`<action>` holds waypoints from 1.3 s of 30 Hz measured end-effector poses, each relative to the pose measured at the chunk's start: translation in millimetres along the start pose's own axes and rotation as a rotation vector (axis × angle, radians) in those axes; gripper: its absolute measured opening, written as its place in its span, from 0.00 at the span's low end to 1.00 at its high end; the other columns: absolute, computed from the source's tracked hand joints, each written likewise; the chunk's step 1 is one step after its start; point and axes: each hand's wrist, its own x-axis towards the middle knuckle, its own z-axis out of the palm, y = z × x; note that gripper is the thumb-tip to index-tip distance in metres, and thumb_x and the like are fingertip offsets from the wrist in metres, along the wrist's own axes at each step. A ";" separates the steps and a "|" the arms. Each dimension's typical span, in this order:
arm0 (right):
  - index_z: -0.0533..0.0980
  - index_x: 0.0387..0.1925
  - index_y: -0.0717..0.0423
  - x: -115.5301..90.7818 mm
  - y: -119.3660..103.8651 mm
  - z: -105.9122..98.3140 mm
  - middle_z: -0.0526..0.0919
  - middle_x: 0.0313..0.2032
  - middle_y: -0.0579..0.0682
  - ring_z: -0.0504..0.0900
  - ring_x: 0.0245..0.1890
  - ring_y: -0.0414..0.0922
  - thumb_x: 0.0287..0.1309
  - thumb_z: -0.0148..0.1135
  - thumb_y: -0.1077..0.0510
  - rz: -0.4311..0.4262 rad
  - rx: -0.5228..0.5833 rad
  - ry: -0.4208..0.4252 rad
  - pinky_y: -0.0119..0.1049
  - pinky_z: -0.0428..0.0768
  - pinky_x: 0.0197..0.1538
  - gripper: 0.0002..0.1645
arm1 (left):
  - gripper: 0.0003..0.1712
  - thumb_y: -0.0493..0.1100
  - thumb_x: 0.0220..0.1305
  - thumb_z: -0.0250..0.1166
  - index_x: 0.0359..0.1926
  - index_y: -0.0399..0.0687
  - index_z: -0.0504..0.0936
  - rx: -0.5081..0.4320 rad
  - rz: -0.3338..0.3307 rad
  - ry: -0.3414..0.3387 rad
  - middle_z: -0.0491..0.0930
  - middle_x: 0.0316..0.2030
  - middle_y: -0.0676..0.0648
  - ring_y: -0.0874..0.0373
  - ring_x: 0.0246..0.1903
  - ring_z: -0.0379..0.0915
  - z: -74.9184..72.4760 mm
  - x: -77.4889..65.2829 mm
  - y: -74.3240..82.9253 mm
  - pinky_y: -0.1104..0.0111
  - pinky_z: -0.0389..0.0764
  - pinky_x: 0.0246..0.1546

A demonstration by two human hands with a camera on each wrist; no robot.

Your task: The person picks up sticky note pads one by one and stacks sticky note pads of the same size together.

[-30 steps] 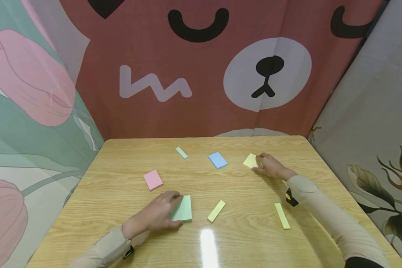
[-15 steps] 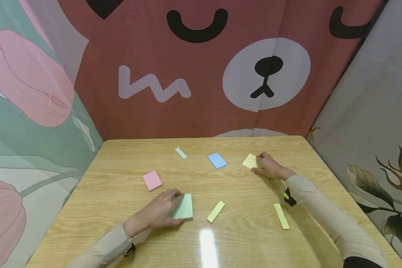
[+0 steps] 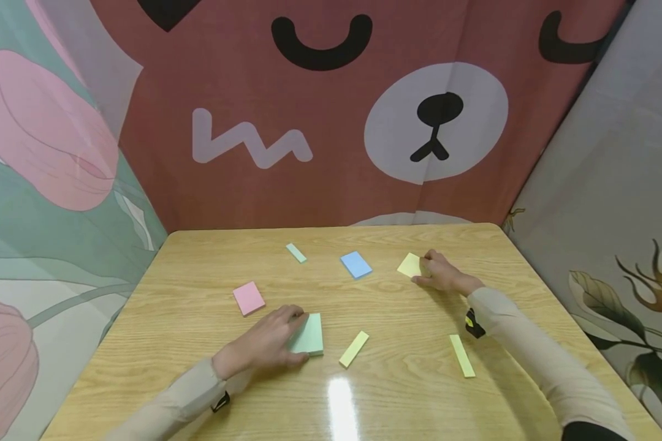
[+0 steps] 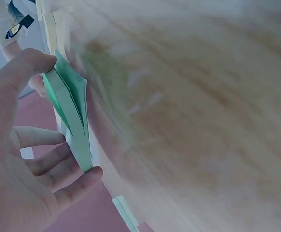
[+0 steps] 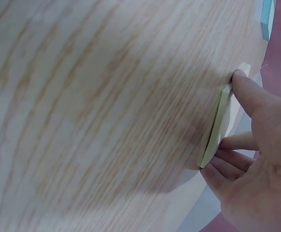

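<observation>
Evidently, the step in hand is a grip on each side. At lower centre-left of the head view, the left hand [image 3: 273, 340] pinches a thick mint-green square paper pad [image 3: 310, 337] between thumb and fingers, across opposite edges; in the left wrist view its sheets splay apart. Right of centre, the right hand [image 3: 444, 274] pinches a pale yellow square paper pad [image 3: 408, 266], likewise across opposite edges. Whether either pad is fully off the light wood-grain table [image 3: 419, 392] I cannot tell. As I judge it, the next move calls for an even hold, gentler on the green pad, since a hard squeeze could fan its sheets further.

Just right of the green pad slants a slim yellow paper strip [image 3: 354, 350], the first thing a rightward slide might bump. A sky-blue square paper pad [image 3: 356, 264] sits left of the yellow pad, near enough to get in its way. A pink square paper pad [image 3: 249, 299] lies to the upper left of the left hand, a narrow pale-green paper strip [image 3: 296, 253] near the far edge, and a second yellow paper strip [image 3: 462, 356] below the beige right sleeve [image 3: 529, 350].
</observation>
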 end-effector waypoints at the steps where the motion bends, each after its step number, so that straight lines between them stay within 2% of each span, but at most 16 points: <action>1: 0.63 0.52 0.78 0.2 -0.2 -0.5 0.64 0.45 0.67 0.64 0.45 0.59 0.53 0.59 0.48 0.001 0.001 0.000 0.51 0.66 0.47 0.38 | 0.46 0.65 0.48 0.60 0.59 0.36 0.65 0.003 0.001 -0.001 0.64 0.55 0.42 0.53 0.53 0.59 -0.1 1.5 0.0 0.60 0.65 0.52; 21: 0.64 0.50 0.78 -1.2 -5.1 -0.3 0.63 0.44 0.66 0.63 0.45 0.60 0.53 0.59 0.50 0.009 0.019 0.016 0.52 0.65 0.48 0.35 | 0.45 0.62 0.48 0.61 0.59 0.35 0.65 -0.005 -0.003 -0.021 0.63 0.54 0.42 0.53 0.52 0.60 1.5 20.8 -5.6 0.61 0.67 0.50; 29: 0.66 0.47 0.76 -0.3 -2.7 1.1 0.64 0.43 0.66 0.64 0.44 0.59 0.53 0.60 0.50 -0.015 0.010 0.025 0.51 0.65 0.46 0.33 | 0.44 0.61 0.48 0.62 0.57 0.33 0.66 -0.006 0.023 -0.014 0.64 0.54 0.40 0.52 0.52 0.61 3.6 28.0 -8.3 0.61 0.68 0.50; 39: 0.68 0.43 0.76 -0.3 -1.8 2.0 0.65 0.41 0.67 0.65 0.41 0.59 0.52 0.61 0.52 -0.042 -0.008 0.044 0.50 0.66 0.44 0.30 | 0.43 0.61 0.48 0.61 0.58 0.35 0.66 -0.031 0.018 -0.037 0.64 0.55 0.41 0.53 0.52 0.61 7.9 38.1 -9.7 0.62 0.67 0.50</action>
